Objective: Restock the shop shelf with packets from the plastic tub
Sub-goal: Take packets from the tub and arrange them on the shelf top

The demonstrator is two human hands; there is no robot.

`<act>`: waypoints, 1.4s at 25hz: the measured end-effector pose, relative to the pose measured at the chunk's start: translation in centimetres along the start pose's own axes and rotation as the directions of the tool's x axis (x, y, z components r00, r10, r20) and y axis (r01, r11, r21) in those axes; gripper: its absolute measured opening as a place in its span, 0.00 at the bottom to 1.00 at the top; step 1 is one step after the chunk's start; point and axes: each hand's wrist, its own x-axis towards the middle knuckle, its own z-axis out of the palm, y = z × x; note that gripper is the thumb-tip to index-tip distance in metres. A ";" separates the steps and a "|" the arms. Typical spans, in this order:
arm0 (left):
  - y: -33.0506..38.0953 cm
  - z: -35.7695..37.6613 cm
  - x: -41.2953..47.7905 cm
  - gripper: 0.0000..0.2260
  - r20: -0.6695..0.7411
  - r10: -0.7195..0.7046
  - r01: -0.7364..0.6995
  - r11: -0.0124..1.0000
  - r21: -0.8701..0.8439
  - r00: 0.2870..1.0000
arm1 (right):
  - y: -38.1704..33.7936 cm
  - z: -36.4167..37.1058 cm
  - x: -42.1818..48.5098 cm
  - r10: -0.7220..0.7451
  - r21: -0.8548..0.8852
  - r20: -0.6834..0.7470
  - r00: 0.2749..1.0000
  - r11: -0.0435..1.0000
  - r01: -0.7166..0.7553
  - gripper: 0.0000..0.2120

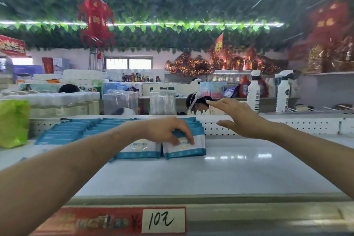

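Observation:
Blue-and-white packets stand in rows on the white shop shelf. My left hand reaches over the rightmost row and its curled fingers grip the front packet at the top edge. A second front packet stands just left of it, with more rows of packets lying back to the left. My right hand hovers above the shelf to the right of the packets, fingers spread and straight, holding nothing. The plastic tub is not in view.
A green bag sits at the shelf's left end. A perforated back rail runs behind the packets. A red price strip with a white tag lines the shelf's front edge. A person's head shows beyond the shelf, with white bottles to the right.

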 end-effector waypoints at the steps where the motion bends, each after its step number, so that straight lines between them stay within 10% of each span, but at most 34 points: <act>1: -0.3 0.6 0.5 0.18 0.005 0.014 -0.014 1.000 0.027 1.000 | 0.4 -0.2 -0.5 0.002 -0.007 -0.014 1.000 1.000 -0.002 0.35; 14: -1.8 1.5 -2.2 0.23 -0.035 0.047 -0.030 0.922 0.387 0.998 | -4.2 -0.2 1.6 -0.056 -0.003 -0.055 0.997 0.998 0.056 0.26; 21: -5.1 -3.9 -24.0 0.28 -0.282 -0.297 0.367 0.898 0.241 0.912 | -20.9 2.2 10.9 -0.363 0.161 -0.125 0.923 0.911 0.380 0.22; 28: -2.8 2.0 -56.8 0.26 -0.365 -0.781 0.852 0.518 0.073 0.506 | -51.9 9.3 12.6 -0.744 0.495 -0.196 0.639 0.487 0.719 0.14; 35: 5.9 24.4 -76.5 0.20 -0.187 -0.978 0.993 -0.081 -0.091 -0.097 | -74.7 23.8 -2.6 -0.961 0.699 0.077 0.267 0.243 0.672 0.14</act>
